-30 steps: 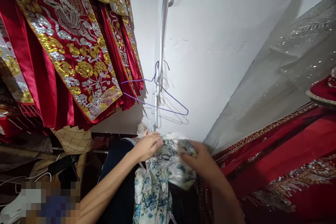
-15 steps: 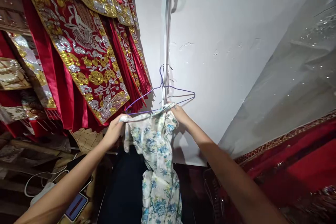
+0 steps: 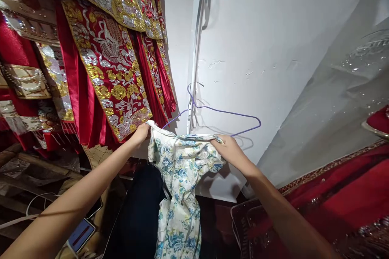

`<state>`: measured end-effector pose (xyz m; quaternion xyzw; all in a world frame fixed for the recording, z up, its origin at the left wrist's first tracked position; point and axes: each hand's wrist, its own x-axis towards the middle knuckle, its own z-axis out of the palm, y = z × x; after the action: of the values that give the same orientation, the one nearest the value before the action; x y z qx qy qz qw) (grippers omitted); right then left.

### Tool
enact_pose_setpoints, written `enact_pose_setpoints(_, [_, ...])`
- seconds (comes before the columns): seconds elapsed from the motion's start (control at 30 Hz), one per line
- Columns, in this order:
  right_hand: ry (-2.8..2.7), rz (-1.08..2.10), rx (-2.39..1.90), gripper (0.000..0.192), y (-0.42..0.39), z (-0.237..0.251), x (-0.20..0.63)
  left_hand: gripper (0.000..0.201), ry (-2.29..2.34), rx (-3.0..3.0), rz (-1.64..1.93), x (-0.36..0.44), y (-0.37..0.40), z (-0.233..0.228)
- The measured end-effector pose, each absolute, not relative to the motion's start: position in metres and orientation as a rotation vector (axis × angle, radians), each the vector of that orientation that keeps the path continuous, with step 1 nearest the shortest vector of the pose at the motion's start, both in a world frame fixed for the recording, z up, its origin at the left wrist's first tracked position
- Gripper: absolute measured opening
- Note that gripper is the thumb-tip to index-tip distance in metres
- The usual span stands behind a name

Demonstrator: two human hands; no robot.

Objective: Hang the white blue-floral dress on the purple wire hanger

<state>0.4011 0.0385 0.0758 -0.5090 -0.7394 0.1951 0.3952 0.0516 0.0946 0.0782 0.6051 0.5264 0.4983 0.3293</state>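
A white dress (image 3: 182, 170) with blue and yellow flowers hangs down between my hands. My left hand (image 3: 141, 132) pinches its left shoulder, close to the left end of a purple wire hanger (image 3: 229, 111). My right hand (image 3: 227, 148) is closed on the right side of the neckline. The hanger's left arm runs behind the cloth at the left shoulder, while its right arm stands out bare above my right hand. Its hook is up against a white metal pole (image 3: 196, 48). The lower end of the dress runs out of view.
Red costumes with gold and silver embroidery (image 3: 118, 73) hang at the left. A white wall (image 3: 249, 40) is behind the pole. At lower left lie a phone (image 3: 80, 234) and a white cable (image 3: 36, 202). Red cloth (image 3: 340, 194) and a translucent cover (image 3: 328, 125) fill the right.
My right hand has moved right, spreading the neckline wider. The hanger has swung, so its right arm reaches further right, and its left end is now covered by the dress.
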Motion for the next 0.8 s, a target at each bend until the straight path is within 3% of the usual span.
enact_pose_setpoints(0.2, [-1.937,0.652,-1.110,0.027,0.013,0.081,0.380,0.036,1.154,1.839,1.426,0.099,0.105,0.123])
enact_pose_setpoints(0.33, [-1.687,0.334,-1.237,0.075,0.012,0.086,0.401,0.028,1.129,2.073,1.513,0.099,0.099,0.130])
enact_pose_setpoints(0.4, [-1.559,0.142,-1.297,0.087,0.021,0.093,0.423,0.031,1.094,2.052,1.444,0.094,0.100,0.133])
enact_pose_setpoints(0.5, [-1.565,0.080,-1.358,0.063,0.039,0.109,0.455,0.033,1.072,1.964,1.275,0.084,0.108,0.137])
enact_pose_setpoints(0.6, [-1.647,0.432,-1.310,0.036,0.047,0.126,0.481,0.025,1.188,1.867,1.255,0.066,0.122,0.138])
enact_pose_setpoints(0.73, [-1.526,1.059,-1.176,0.031,0.038,0.136,0.486,0.023,1.399,1.736,1.529,0.038,0.131,0.130])
enact_pose_setpoints(0.8, [-1.521,0.889,-1.135,0.039,0.033,0.128,0.469,0.023,1.442,1.757,1.576,0.034,0.126,0.125])
